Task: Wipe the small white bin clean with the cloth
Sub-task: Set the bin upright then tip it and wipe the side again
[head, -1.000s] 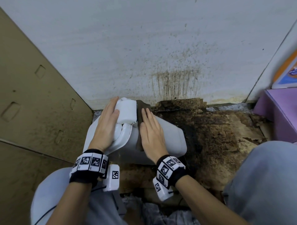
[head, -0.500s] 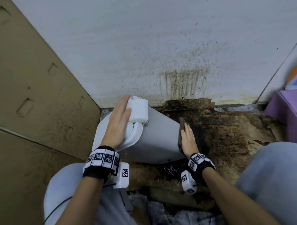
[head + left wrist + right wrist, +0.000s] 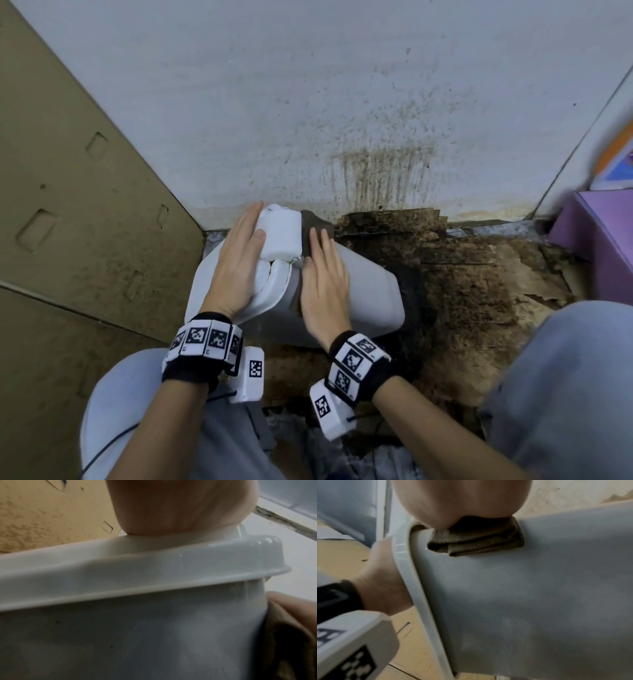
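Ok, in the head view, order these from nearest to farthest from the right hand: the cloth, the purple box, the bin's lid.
1. cloth: under the right hand, pressed against the bin's side.
2. bin's lid: just left of it.
3. purple box: far right, by the wall.

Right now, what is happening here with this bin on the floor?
A person is wiping a small white plastic bin that lies on its side on dirty cardboard. The left hand rests on its lid end and steadies it. The right hand presses a folded brown cloth flat on the bin's side, next to the rim.
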### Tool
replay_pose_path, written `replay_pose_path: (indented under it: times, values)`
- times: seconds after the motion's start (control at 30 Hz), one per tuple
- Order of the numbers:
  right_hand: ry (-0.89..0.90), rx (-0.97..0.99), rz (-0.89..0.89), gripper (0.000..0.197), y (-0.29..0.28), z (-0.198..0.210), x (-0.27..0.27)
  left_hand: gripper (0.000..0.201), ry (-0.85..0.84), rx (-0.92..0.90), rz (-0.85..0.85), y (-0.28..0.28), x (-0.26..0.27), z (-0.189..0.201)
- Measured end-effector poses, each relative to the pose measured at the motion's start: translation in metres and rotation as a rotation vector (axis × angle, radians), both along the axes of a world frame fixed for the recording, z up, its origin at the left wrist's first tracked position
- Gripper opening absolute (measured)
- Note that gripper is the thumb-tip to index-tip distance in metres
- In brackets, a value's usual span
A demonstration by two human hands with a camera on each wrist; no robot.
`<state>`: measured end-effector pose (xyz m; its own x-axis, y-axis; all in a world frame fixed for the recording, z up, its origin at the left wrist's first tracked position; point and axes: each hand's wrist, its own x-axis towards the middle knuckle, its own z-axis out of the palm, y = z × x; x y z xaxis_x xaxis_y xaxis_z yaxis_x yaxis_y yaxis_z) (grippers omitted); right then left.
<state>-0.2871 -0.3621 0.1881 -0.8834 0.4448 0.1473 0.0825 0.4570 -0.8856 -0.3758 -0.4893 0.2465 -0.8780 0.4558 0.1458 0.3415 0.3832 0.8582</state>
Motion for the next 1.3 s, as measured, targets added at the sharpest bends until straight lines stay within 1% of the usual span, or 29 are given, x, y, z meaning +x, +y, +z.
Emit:
replay_pose_path:
  times: [0.1, 0.17, 0.23, 0.3, 0.4, 0.53, 0.6, 0.7, 0.77, 0.83, 0.93, 1.03, 1.1, 1.2, 1.27, 1.3]
  values:
    - [0.052, 0.062, 0.033, 0.059, 0.003, -0.002, 0.004, 0.052, -0.004, 0.003, 0.006, -0.002, 0.002, 0.001]
    - [0.085, 0.095, 0.025, 0.055, 0.014, -0.017, 0.008, 0.052, -0.004, -0.001, 0.006, -0.002, 0.001, 0.001]
    - [0.084, 0.065, -0.021, 0.054, 0.027, -0.038, 0.014, 0.052, -0.008, 0.002, 0.007, -0.003, 0.000, 0.002]
    - [0.043, 0.028, -0.080, 0.054, 0.043, -0.064, 0.024, 0.053, -0.014, 0.011, 0.008, -0.003, -0.002, 0.001]
    - [-0.077, -0.071, -0.163, 0.055, 0.067, -0.097, 0.043, 0.053, -0.020, 0.018, 0.010, -0.004, -0.002, 0.000]
    - [-0.210, -0.193, -0.221, 0.051, 0.085, -0.114, 0.055, 0.053, -0.022, 0.015, 0.006, -0.003, -0.001, 0.000]
    - [-0.231, -0.227, -0.222, 0.049, 0.085, -0.114, 0.053, 0.055, -0.021, 0.007, 0.010, -0.002, -0.001, 0.001]
    - [-0.239, -0.228, -0.265, 0.049, 0.079, -0.106, 0.047, 0.055, -0.026, 0.007, 0.022, -0.002, 0.001, 0.002]
    - [-0.240, -0.232, -0.288, 0.050, 0.070, -0.095, 0.040, 0.055, -0.020, 0.012, 0.020, -0.002, 0.002, 0.002]
    - [-0.210, -0.213, -0.270, 0.052, 0.055, -0.079, 0.031, 0.055, -0.012, 0.014, 0.017, 0.000, 0.002, 0.001]
    - [-0.140, -0.143, -0.181, 0.061, 0.026, -0.041, 0.020, 0.055, -0.012, 0.007, 0.021, 0.001, 0.001, 0.001]
    - [-0.055, -0.061, 0.021, 0.063, 0.005, -0.002, 0.006, 0.055, 0.002, 0.011, 0.019, -0.001, 0.000, 0.001]
    - [-0.024, -0.035, 0.131, 0.065, 0.004, 0.012, -0.001, 0.055, -0.009, 0.015, 0.019, -0.002, 0.000, 0.000]
    - [0.006, 0.041, 0.165, 0.058, 0.016, 0.008, -0.001, 0.055, -0.007, 0.007, 0.015, -0.002, 0.000, -0.001]
    - [0.024, 0.111, 0.125, 0.056, 0.024, -0.006, 0.003, 0.055, 0.001, 0.006, 0.015, -0.003, 0.001, -0.001]
    - [0.015, 0.112, 0.096, 0.057, 0.028, -0.015, 0.005, 0.055, 0.001, 0.009, 0.017, -0.003, 0.001, -0.001]
